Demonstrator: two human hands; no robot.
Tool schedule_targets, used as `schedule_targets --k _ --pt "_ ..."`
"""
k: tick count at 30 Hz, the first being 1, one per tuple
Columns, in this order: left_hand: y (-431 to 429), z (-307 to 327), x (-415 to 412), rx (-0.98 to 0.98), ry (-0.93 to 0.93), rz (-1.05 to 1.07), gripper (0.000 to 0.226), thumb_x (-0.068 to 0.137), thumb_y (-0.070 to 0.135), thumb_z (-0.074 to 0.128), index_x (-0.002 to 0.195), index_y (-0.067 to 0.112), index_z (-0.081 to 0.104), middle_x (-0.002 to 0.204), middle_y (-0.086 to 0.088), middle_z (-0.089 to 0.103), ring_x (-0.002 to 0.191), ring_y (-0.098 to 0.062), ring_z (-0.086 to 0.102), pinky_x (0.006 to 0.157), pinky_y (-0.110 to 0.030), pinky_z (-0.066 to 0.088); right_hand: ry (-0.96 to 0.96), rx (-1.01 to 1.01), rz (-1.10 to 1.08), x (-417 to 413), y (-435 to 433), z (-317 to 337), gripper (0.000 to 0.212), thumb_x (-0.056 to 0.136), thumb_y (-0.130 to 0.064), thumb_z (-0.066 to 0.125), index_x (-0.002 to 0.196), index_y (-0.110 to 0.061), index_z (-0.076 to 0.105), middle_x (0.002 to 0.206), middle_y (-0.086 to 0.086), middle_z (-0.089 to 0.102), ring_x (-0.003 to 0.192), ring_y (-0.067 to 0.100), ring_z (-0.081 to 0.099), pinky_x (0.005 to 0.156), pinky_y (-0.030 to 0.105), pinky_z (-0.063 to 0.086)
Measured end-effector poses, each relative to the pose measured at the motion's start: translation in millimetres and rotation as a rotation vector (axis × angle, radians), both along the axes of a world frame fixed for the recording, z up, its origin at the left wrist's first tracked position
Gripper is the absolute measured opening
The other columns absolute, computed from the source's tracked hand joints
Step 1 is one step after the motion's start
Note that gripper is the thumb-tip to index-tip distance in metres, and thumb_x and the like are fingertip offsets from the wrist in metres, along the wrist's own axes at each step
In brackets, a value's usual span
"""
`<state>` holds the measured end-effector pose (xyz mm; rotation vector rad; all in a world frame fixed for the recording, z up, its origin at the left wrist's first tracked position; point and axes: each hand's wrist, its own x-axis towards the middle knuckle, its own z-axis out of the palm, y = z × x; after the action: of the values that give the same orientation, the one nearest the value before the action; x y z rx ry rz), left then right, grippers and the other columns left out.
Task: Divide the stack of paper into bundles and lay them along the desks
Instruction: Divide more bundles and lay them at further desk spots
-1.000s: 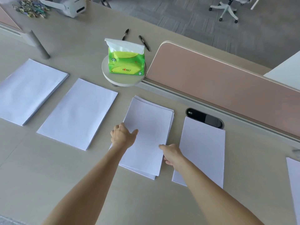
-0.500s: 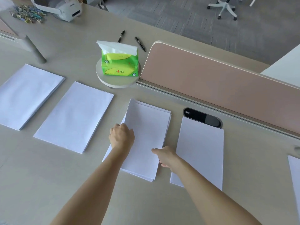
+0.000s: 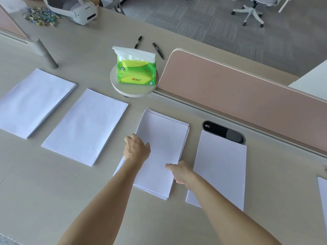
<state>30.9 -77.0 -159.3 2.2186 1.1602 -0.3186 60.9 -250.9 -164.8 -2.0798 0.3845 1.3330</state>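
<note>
**Grip check on the middle bundle**

Nearest in, two bare forearms come up from six o'clock. The right hand (image 3: 182,172) is at the three o'clock edge of the slightly fanned middle bundle of white paper (image 3: 162,144). Its thumb lies flat on the top sheet and its fingers are tucked out of sight beneath, so it looks like a pinch. The left hand (image 3: 137,149) takes the nine o'clock edge, fingers curled over it and thumb across the top.

The bundle lies flat on the pale beige desk (image 3: 53,191), dead centre, with its sheets stepped at the corners. This is light, floppy stock, slick sheet on sheet. Lifted by one corner it would likely sag and slide apart, so squeezing both long edges through the full thickness looks the sound hold.

At three o'clock sits a tidy white paper bundle (image 3: 221,165), its far edge lapping a black oval cable hatch (image 3: 228,134). Two more neat white bundles (image 3: 85,126) lie at nine and ten o'clock. At four o'clock a sliver of white sheet (image 3: 323,193) is cut off by the frame. I can't judge how thick any bundle is.

Further out at twelve o'clock, a green plastic tissue pack (image 3: 136,71) stands on a round beige stand (image 3: 123,88), with two black pens (image 3: 158,50) behind it. A dusty-pink divider panel (image 3: 238,89) runs off toward two o'clock. At eleven, a white headset (image 3: 77,9) is clipped by the top edge. The heap of small coloured pieces (image 3: 40,14) beside it is too small to identify.
</note>
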Motion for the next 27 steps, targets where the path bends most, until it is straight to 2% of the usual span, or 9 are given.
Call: schedule_targets --k 2,4,9,14,18,20,24,27 --pt "1 -1 0 0.020 -0.001 0.011 0.049 0.093 0.036 0.061 0.123 0.002 0.043 0.121 -0.015 0.045 0.113 -0.035 0.055 0.093 -0.043 0.046 -0.015 -0.004 0.008 1 0 -1 0.039 0.089 -0.042 0.057 0.071 -0.018 0.032 0.070 -0.002 0.034 0.055 0.014 0.033 0.054 0.025 0.029" --pt "0 -1 0 0.053 0.025 0.004 0.050 0.093 0.037 0.060 0.125 0.003 0.043 0.123 -0.013 0.045 0.116 -0.034 0.053 0.095 -0.042 0.043 -0.020 -0.017 0.017 0 1 -1 0.040 0.090 -0.042 0.057 0.071 -0.018 0.032 0.071 -0.002 0.033 0.056 0.013 0.031 0.054 0.025 0.029" --pt "0 -1 1 0.070 0.034 -0.021 0.048 0.095 0.038 0.058 0.125 0.004 0.042 0.121 -0.011 0.043 0.109 -0.032 0.057 0.091 -0.040 0.040 -0.037 -0.034 0.034 -2 4 -3 0.040 0.090 -0.045 0.056 0.071 -0.019 0.032 0.072 -0.004 0.032 0.056 0.012 0.029 0.055 0.025 0.028" --pt "-11 -3 1 0.139 0.093 -0.089 0.051 0.095 0.045 0.054 0.124 0.005 0.040 0.119 -0.008 0.041 0.099 -0.025 0.058 0.090 -0.036 0.039 -0.060 -0.044 0.050 -2 8 0 0.032 0.087 -0.042 0.057 0.079 -0.014 0.042 0.071 -0.001 0.036 0.055 0.015 0.033 0.070 0.029 0.039" --pt "-7 -7 3 0.124 0.097 -0.049 0.058 0.094 0.047 0.054 0.128 0.003 0.039 0.120 -0.010 0.042 0.108 -0.026 0.055 0.093 -0.037 0.039 -0.046 -0.029 0.022 -3 7 1 0.034 0.085 -0.042 0.058 0.074 -0.019 0.035 0.070 -0.002 0.037 0.054 0.014 0.033 0.074 0.030 0.040" --pt "-2 -9 3 0.116 0.095 -0.045 0.058 0.095 0.046 0.053 0.129 0.002 0.039 0.121 -0.010 0.042 0.110 -0.026 0.054 0.091 -0.037 0.040 -0.048 -0.024 0.011 -3 6 1 0.033 0.086 -0.041 0.059 0.077 -0.018 0.037 0.070 -0.001 0.038 0.054 0.015 0.035 0.074 0.030 0.042" --pt "-7 -7 2 0.143 0.104 -0.078 0.054 0.095 0.046 0.054 0.125 0.004 0.039 0.119 -0.010 0.041 0.102 -0.026 0.057 0.090 -0.036 0.040 -0.055 -0.023 0.020 -4 6 2 0.034 0.084 -0.042 0.059 0.073 -0.020 0.035 0.069 -0.002 0.037 0.054 0.014 0.034 0.072 0.030 0.041" --pt "-15 -3 2 0.163 0.116 -0.101 0.054 0.095 0.047 0.053 0.125 0.005 0.039 0.119 -0.009 0.041 0.102 -0.025 0.058 0.091 -0.035 0.041 -0.045 -0.021 -0.001 -4 5 0 0.031 0.088 -0.042 0.057 0.082 -0.016 0.041 0.072 -0.001 0.038 0.059 0.015 0.038 0.076 0.030 0.044"
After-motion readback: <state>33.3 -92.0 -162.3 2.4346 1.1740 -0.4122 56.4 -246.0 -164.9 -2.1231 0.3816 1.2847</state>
